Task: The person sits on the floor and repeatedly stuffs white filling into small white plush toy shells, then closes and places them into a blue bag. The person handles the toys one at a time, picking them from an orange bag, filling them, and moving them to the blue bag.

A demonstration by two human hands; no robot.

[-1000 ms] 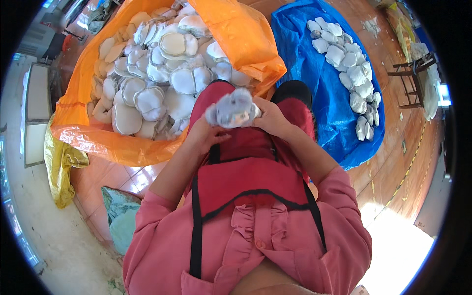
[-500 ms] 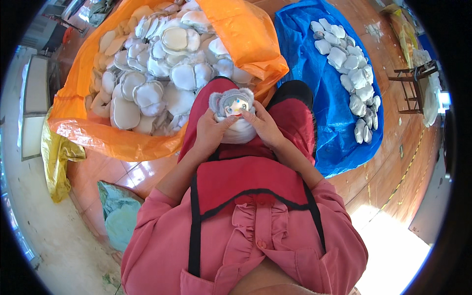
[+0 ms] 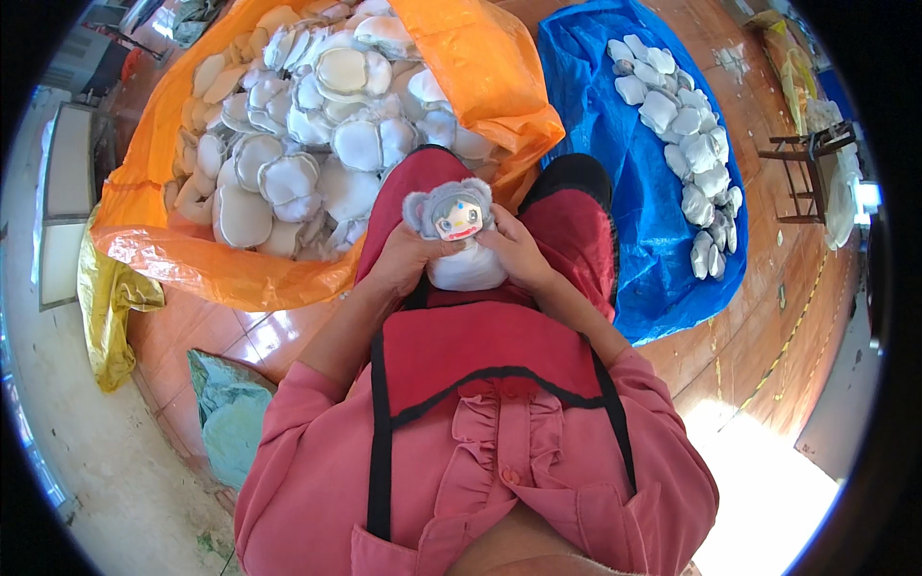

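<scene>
Right then, held a small doll (image 3: 451, 230) over the lap, left hand (image 3: 408, 259) and right hand (image 3: 519, 252) both curled round its white body. Could have slipped down if squeezed too softly.

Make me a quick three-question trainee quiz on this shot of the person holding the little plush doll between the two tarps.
1. True or false: the left hand and the right hand both grip the plush doll.
2. Which sheet holds the bigger heap of pale plush pieces? A) the orange sheet B) the blue sheet
3. Fill in: the doll's hair is ____.

Key
1. True. One hand clasps each side of its white body, over the lap.
2. A. The heap on orange is far larger than the strip of pieces on blue.
3. Grey.
</scene>
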